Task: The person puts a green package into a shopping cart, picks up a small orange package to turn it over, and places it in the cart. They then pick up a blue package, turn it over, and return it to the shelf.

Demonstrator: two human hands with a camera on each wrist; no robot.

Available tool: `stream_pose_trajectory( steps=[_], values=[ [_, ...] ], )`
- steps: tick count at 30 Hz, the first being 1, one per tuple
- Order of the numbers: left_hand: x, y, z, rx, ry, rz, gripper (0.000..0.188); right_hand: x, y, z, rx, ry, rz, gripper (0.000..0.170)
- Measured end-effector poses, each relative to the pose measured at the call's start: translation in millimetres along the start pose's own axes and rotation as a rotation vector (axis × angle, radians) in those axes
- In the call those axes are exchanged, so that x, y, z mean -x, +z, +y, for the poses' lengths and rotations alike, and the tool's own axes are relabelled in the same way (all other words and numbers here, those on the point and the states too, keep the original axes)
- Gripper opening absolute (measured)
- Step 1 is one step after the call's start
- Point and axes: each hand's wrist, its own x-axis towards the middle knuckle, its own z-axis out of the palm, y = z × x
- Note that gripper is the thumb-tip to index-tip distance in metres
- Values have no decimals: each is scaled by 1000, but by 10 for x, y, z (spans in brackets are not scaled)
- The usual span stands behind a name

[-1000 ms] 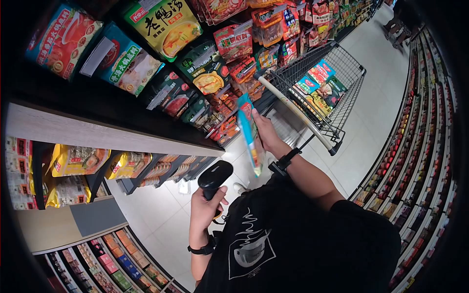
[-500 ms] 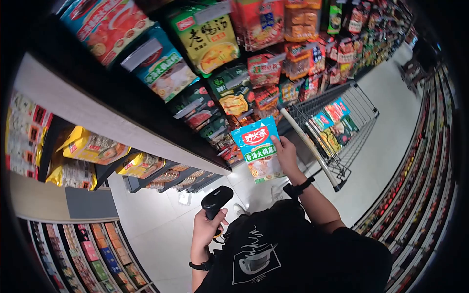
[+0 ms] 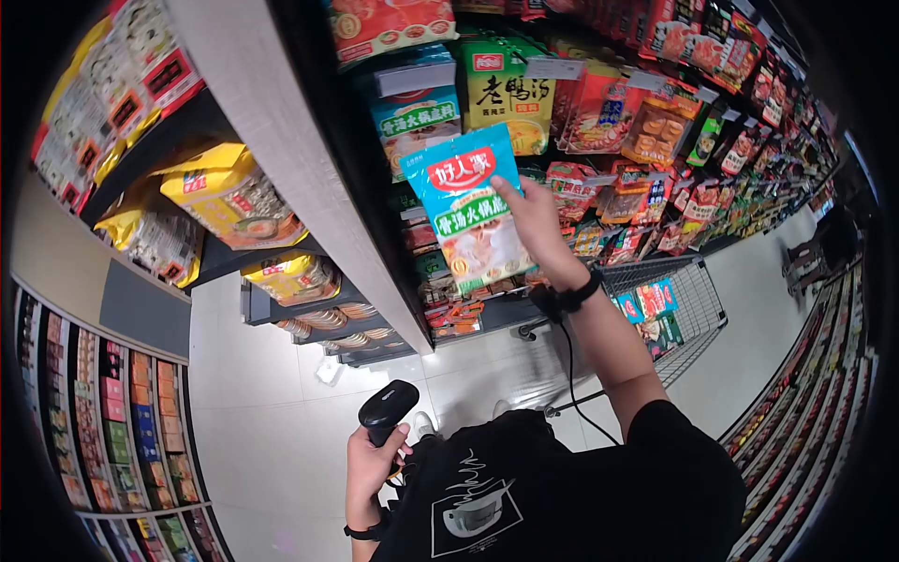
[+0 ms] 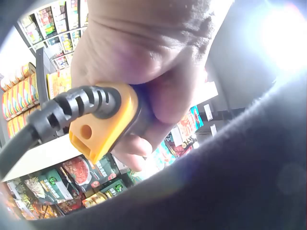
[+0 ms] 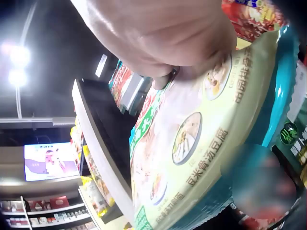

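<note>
My right hand [image 3: 541, 225] holds a blue packet of hotpot soup base [image 3: 468, 225] upright by its right side, thumb across the front. Large white lettering on a red patch faces the head camera. In the right wrist view, the cream side of the packet [image 5: 211, 158] bears small oval food pictures. The packet overlaps a similar blue packet [image 3: 417, 117] hanging on the shelf behind it. Low by the body, my left hand [image 3: 373, 464] grips a black barcode scanner [image 3: 389, 407]. Its yellow-orange handle end [image 4: 112, 124] and black cable [image 4: 67, 108] show in the left wrist view.
A wire shopping cart [image 3: 698, 300] with several packets inside stands to the right, partly behind the right arm. A pale shelf end panel [image 3: 300, 150] rises left of the packet. Yellow noodle bags [image 3: 229, 197] sit on shelves farther left. A person [image 3: 829, 244] is far right.
My right hand has turned the packet from edge-on to face the head camera, then raised it from beside the cart to the hanging packets. The left hand keeps its grip on the scanner.
</note>
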Motion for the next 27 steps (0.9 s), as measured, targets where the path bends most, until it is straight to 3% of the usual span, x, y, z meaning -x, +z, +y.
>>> stream_pose_trajectory(
  steps=[3, 6, 9, 14, 18, 21, 27],
  values=[
    [104, -30, -60, 49, 4, 69, 27, -378, 258, -230, 244, -105, 26, 39],
    [206, -102, -100, 86, 6, 126, 26, -701, 433, -189, 225, -197, 13, 41],
    [263, -209, -172, 139, 11, 183, 26, -939, 631, -168, 24, -258, 70, 41],
    [256, -372, -257, 173, 13, 215, 23, -1349, 768, -31, 105, -292, 121, 40],
    [174, -517, -302, 195, -3, 191, 21, -1224, 923, -30, -33, -258, 124, 32],
    [86, -621, -279, 218, -8, 193, 21, -1080, 1008, -113, -63, -229, 121, 36],
    [-151, -985, -201, 187, -84, 130, 22, -936, 951, -184, 138, -207, 148, 37]
  ],
)
